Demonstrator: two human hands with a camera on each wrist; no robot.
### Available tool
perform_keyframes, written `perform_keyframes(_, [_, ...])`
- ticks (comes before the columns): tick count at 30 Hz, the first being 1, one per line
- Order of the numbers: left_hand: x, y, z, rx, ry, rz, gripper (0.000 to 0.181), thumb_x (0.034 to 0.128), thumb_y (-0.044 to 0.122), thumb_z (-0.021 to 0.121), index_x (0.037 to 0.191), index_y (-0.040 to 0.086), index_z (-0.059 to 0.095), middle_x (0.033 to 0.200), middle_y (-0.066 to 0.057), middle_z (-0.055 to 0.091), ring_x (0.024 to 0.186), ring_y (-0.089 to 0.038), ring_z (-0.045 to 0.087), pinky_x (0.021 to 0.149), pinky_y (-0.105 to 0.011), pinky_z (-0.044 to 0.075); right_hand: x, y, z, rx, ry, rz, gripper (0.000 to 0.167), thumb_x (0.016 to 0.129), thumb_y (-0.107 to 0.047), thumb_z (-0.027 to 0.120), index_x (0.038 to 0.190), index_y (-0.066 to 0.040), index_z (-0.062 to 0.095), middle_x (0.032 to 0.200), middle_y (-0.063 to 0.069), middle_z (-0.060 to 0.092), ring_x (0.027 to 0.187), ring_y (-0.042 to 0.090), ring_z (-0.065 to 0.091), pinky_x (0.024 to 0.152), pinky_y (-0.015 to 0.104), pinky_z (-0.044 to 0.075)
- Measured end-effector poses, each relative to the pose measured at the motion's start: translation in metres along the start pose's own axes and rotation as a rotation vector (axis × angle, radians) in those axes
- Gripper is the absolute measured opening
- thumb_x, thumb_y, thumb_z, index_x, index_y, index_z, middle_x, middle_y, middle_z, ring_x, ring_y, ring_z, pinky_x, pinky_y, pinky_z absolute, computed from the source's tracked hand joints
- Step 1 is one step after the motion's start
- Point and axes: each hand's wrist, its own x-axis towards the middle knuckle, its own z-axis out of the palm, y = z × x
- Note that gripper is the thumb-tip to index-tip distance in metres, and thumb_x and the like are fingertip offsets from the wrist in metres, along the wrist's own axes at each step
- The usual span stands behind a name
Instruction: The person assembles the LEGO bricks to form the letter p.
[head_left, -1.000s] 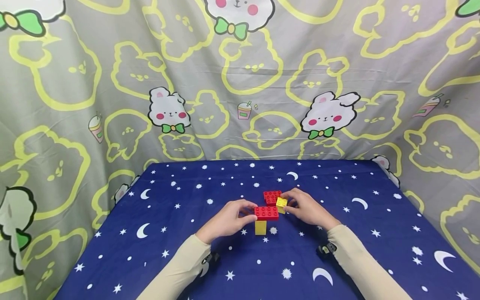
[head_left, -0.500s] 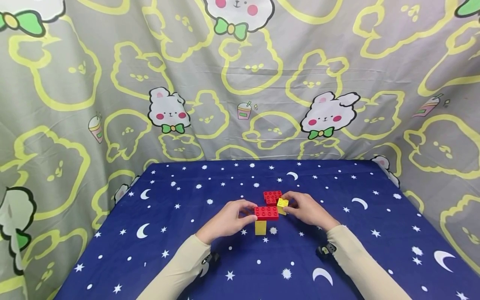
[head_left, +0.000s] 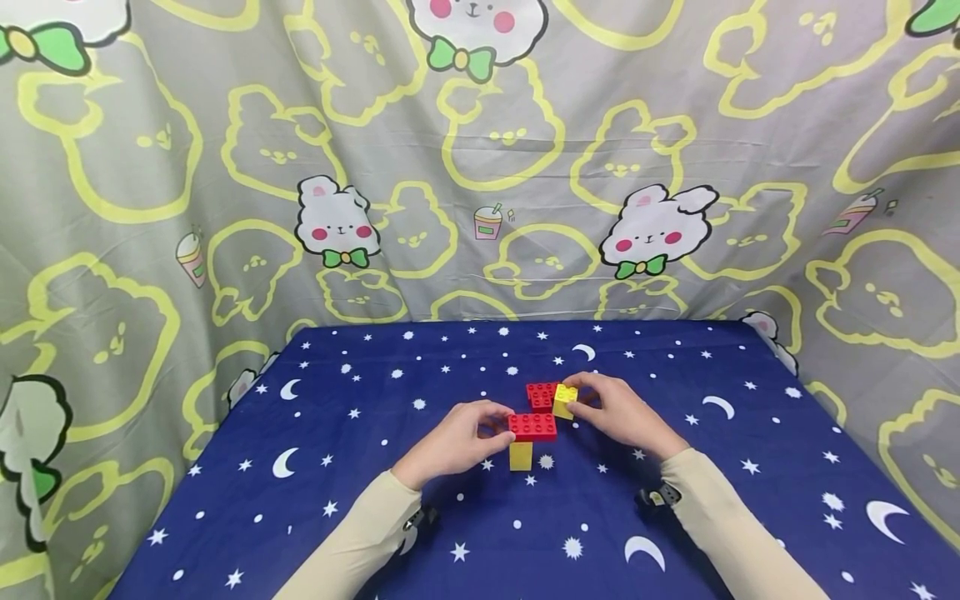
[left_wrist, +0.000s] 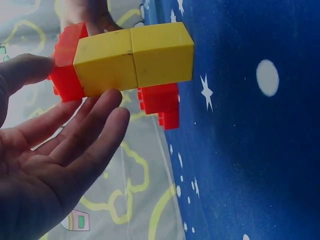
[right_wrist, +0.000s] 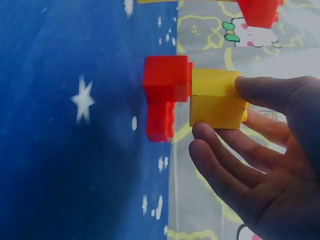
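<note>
My left hand (head_left: 461,437) holds a red toy building brick (head_left: 532,427) between thumb and fingers. That red brick sits on top of two stacked yellow bricks (left_wrist: 132,59), which stand upright on the cloth. Behind and to the right, my right hand (head_left: 617,410) pinches another yellow brick (head_left: 565,402) between thumb and fingers. In the right wrist view this yellow brick (right_wrist: 216,98) is right by the studs of a stepped pair of red bricks (right_wrist: 166,78); whether they touch cannot be told. The red pair (head_left: 542,397) rests on the cloth, partly hidden by the yellow brick.
A dark blue cloth (head_left: 360,533) with white stars and moons covers the table. A grey patterned curtain (head_left: 420,117) hangs behind the table and at both sides. Each wrist wears a small black camera, such as the right one (head_left: 658,497).
My right hand has lifted the yellow brick slightly, toward the top of the red pair. The left hand and its stack have stayed in place.
</note>
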Motion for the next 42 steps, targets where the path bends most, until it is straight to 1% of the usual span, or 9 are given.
perform_keyframes(4, [0.001,0.000,0.001,-0.021,0.019,0.014,0.029,0.0943,0.018,0.073,0.120,0.005,0.071,0.103,-0.001,0.074,0.088,-0.009,0.069,0.078,-0.023,0.058,-0.002,-0.007,-0.003,0.014,0.011,-0.021,0.035,0.097,-0.026,0.072,0.128,-0.012,0.066,0.121,0.006,0.070,0.101,0.021,0.070,0.087,0.043,0.060])
perform_keyframes(8, [0.000,0.000,0.002,-0.043,0.031,0.002,0.029,0.0922,0.017,0.074,0.118,0.004,0.071,0.102,-0.002,0.075,0.086,-0.009,0.070,0.076,-0.022,0.058,-0.003,-0.016,-0.006,0.028,0.021,-0.046,0.036,0.097,-0.025,0.073,0.129,-0.013,0.066,0.119,0.003,0.070,0.098,0.017,0.069,0.086,0.041,0.060])
perform_keyframes(13, [0.000,0.001,0.004,-0.048,0.041,-0.018,0.030,0.0917,0.016,0.075,0.119,0.004,0.071,0.102,-0.002,0.074,0.087,-0.010,0.071,0.077,-0.022,0.058,-0.006,-0.026,-0.011,0.042,0.031,-0.066,0.037,0.096,-0.025,0.074,0.131,-0.015,0.065,0.117,0.001,0.069,0.098,0.016,0.069,0.086,0.041,0.060])
perform_keyframes(17, [0.000,0.001,0.004,-0.053,0.046,-0.020,0.030,0.0920,0.016,0.075,0.119,0.005,0.071,0.102,-0.002,0.075,0.087,-0.010,0.071,0.078,-0.022,0.058,-0.009,-0.035,-0.014,0.050,0.046,-0.084,0.038,0.096,-0.025,0.074,0.131,-0.016,0.065,0.117,0.001,0.069,0.099,0.017,0.069,0.087,0.044,0.060])
perform_keyframes(19, [0.000,0.000,0.004,-0.054,0.047,-0.019,0.030,0.0921,0.016,0.075,0.120,0.005,0.071,0.102,-0.002,0.075,0.087,-0.010,0.071,0.078,-0.022,0.058,-0.010,-0.039,-0.016,0.047,0.056,-0.094,0.038,0.096,-0.024,0.074,0.131,-0.016,0.065,0.118,0.001,0.069,0.099,0.017,0.069,0.086,0.043,0.061])
perform_keyframes(29, [0.000,0.000,0.004,-0.043,0.045,0.001,0.030,0.0932,0.017,0.075,0.120,0.005,0.071,0.102,-0.003,0.075,0.086,-0.010,0.072,0.076,-0.022,0.058,-0.016,-0.054,-0.019,0.031,0.072,-0.129,0.039,0.096,-0.025,0.074,0.134,-0.020,0.065,0.121,-0.002,0.068,0.100,0.014,0.068,0.084,0.035,0.060])
perform_keyframes(38, [-0.001,0.001,0.003,-0.048,0.038,-0.007,0.031,0.0937,0.019,0.075,0.121,0.006,0.071,0.104,-0.003,0.075,0.087,-0.010,0.072,0.076,-0.021,0.058,-0.018,-0.061,-0.016,0.057,0.065,-0.190,0.040,0.097,-0.023,0.072,0.137,-0.021,0.063,0.123,-0.005,0.067,0.101,0.011,0.067,0.084,0.028,0.058])
perform_keyframes(42, [-0.001,0.001,0.003,-0.056,0.035,-0.008,0.031,0.0940,0.019,0.075,0.121,0.006,0.071,0.105,-0.003,0.075,0.087,-0.010,0.072,0.076,-0.022,0.059,-0.019,-0.065,-0.014,0.061,0.060,-0.212,0.040,0.097,-0.022,0.072,0.136,-0.021,0.063,0.124,-0.005,0.066,0.102,0.010,0.066,0.085,0.028,0.059])
